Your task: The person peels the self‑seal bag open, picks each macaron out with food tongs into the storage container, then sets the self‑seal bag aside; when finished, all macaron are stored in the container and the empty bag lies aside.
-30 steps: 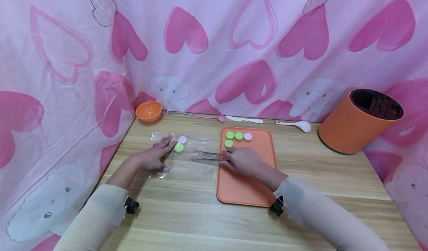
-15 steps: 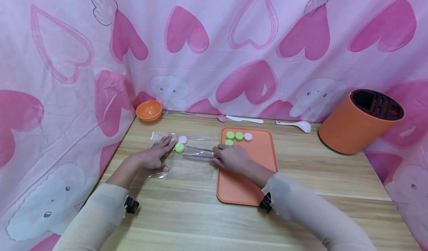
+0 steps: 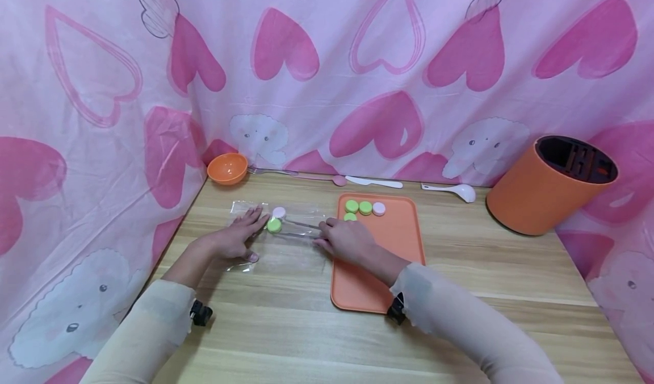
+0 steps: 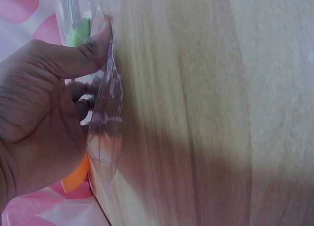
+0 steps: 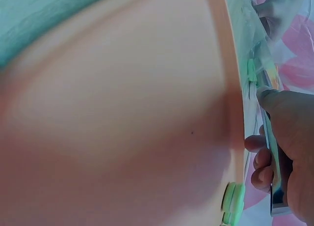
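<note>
My left hand (image 3: 237, 237) is spread over the near-left part of a clear plastic bag (image 3: 298, 262) on the table, its fingers pressing the film. Just past those fingertips, a green macaron (image 3: 273, 225) and a pale pink macaron (image 3: 279, 212) lie together in the bag. With my right hand (image 3: 348, 241) I grip metal tongs (image 3: 302, 225), thumb on one side and fingers curled on the other. The tongs' two arms are apart and point left into the bag, tips right at the green macaron. In the left wrist view the bag film (image 4: 105, 118) bulges beside my thumb.
Under my right forearm lies an orange tray (image 3: 352, 296), with green macarons (image 3: 351, 206) and a pink one (image 3: 378, 208) near its far edge. Behind are an orange bowl (image 3: 227, 169), a fork, a pink spoon, a white knife (image 3: 373, 183), a ladle (image 3: 462, 192) and an orange knife block (image 3: 531, 196).
My right hand has slid left from over the tray, carrying the tongs further into the bag until their tips reach the macarons. My left hand has stayed in place.
</note>
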Demonstrator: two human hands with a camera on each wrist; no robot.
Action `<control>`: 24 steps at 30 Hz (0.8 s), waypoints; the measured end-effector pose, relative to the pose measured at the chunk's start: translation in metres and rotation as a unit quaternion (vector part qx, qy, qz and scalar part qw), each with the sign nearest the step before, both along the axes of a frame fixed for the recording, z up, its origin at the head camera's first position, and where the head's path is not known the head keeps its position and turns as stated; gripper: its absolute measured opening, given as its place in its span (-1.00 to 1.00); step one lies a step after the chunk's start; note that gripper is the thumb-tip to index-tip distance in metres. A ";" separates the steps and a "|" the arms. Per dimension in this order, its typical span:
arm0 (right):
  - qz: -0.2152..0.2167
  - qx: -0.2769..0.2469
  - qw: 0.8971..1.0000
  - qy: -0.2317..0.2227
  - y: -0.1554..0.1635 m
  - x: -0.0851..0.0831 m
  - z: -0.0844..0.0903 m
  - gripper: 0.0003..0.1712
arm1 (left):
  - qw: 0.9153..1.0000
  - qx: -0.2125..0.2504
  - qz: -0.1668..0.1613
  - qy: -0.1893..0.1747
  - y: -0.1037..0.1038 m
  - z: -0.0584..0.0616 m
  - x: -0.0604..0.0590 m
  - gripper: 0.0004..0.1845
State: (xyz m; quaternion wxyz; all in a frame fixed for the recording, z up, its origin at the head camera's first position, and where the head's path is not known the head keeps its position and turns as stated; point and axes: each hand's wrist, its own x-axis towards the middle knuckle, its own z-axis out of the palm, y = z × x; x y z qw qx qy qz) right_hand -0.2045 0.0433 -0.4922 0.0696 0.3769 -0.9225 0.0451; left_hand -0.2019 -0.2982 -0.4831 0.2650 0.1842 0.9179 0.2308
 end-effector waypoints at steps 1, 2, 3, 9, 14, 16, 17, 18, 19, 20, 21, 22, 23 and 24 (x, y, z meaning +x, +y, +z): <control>0.000 0.000 1.000 0.000 -0.001 0.000 0.000 -0.58 | 1.000 -0.001 0.000 0.000 0.000 0.000 0.000 0.21; 0.000 0.001 1.000 0.002 -0.002 0.000 0.000 -0.58 | 1.000 -0.001 -0.001 0.001 0.000 0.000 0.000 0.21; -0.001 0.003 1.000 0.004 -0.002 0.001 0.000 -0.58 | 1.000 -0.002 0.000 0.001 0.000 -0.001 0.000 0.21; -0.004 0.012 1.000 0.010 -0.006 0.002 -0.001 -0.57 | 1.000 -0.007 0.002 -0.002 0.000 -0.001 -0.001 0.22; -0.008 0.008 1.000 0.013 -0.007 0.002 -0.002 -0.58 | 1.000 0.003 0.004 -0.003 0.000 0.001 -0.001 0.23; -0.008 0.007 1.000 0.012 -0.006 0.003 -0.002 -0.58 | 1.000 0.001 0.003 -0.003 0.000 0.000 0.000 0.22; -0.008 0.006 1.000 0.011 -0.005 0.003 -0.002 -0.58 | 1.000 0.000 0.002 -0.002 0.000 0.000 0.000 0.22; -0.007 0.003 1.000 0.007 -0.004 0.004 -0.001 -0.58 | 1.000 0.000 0.001 -0.001 0.000 0.000 0.000 0.21; -0.006 0.001 1.000 0.003 -0.003 0.004 -0.001 -0.59 | 1.000 0.001 0.001 -0.001 0.000 0.000 0.000 0.21; -0.005 -0.001 1.000 0.000 -0.002 0.004 -0.001 -0.59 | 1.000 0.000 0.002 -0.002 0.000 0.000 0.000 0.21; -0.003 -0.004 1.000 -0.002 0.000 0.005 0.000 -0.59 | 1.000 0.000 0.003 -0.002 0.000 -0.001 0.000 0.21; -0.002 -0.006 1.000 -0.006 0.001 0.004 0.001 -0.59 | 1.000 0.001 0.003 -0.003 0.000 -0.001 0.000 0.21; -0.002 -0.006 1.000 -0.009 0.003 0.004 0.002 -0.59 | 1.000 0.001 0.003 -0.003 0.000 -0.001 0.000 0.22; 0.000 -0.008 1.000 -0.011 0.005 0.004 0.003 -0.60 | 1.000 0.002 0.003 -0.004 0.000 -0.001 -0.001 0.22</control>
